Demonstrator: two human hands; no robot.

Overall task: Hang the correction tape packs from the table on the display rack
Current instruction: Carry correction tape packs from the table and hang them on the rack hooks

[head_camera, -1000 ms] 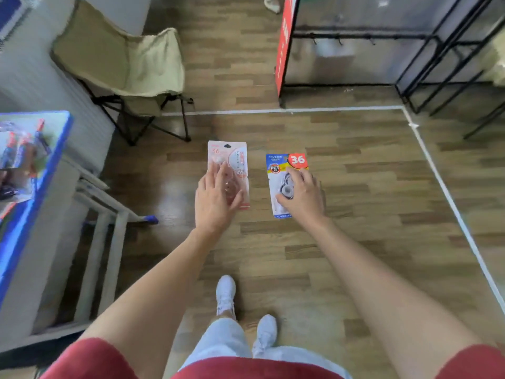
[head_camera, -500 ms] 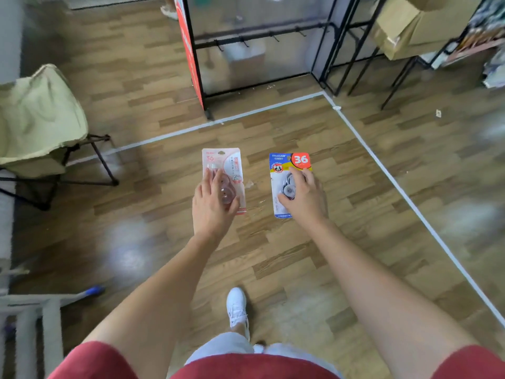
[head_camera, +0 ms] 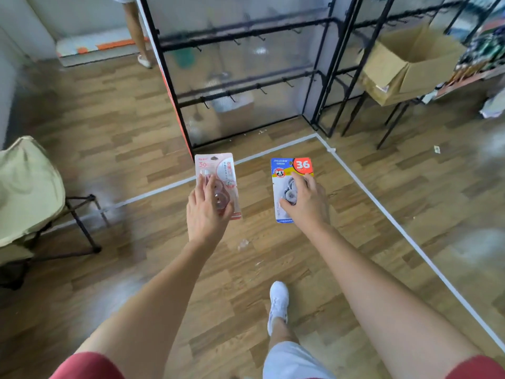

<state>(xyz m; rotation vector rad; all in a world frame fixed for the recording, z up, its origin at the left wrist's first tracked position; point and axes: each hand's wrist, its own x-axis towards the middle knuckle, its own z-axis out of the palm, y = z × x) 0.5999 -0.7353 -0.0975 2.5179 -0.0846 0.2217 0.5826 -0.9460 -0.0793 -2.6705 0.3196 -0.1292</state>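
Note:
My left hand (head_camera: 206, 212) holds a pink correction tape pack (head_camera: 216, 170) upright, fingers on its front and thumb at its right edge. In my right hand (head_camera: 306, 202) is a blue correction tape pack (head_camera: 291, 168) with a red "36" label, gripped over its blister. Both packs are held out over the wooden floor. The display rack (head_camera: 246, 88), a black frame with hook bars over a translucent panel, stands ahead, well beyond both packs. Its hooks look bare. The table is out of view.
A folding chair (head_camera: 30, 187) with beige fabric stands at the left. An open cardboard box (head_camera: 404, 64) sits on a black stand at the right. White tape lines (head_camera: 382, 212) mark the floor. Another person's leg (head_camera: 136, 31) shows behind the rack.
The view has swung from the table towards the rack, which is now nearer and fills the top. Both hands keep the same hold on their packs.

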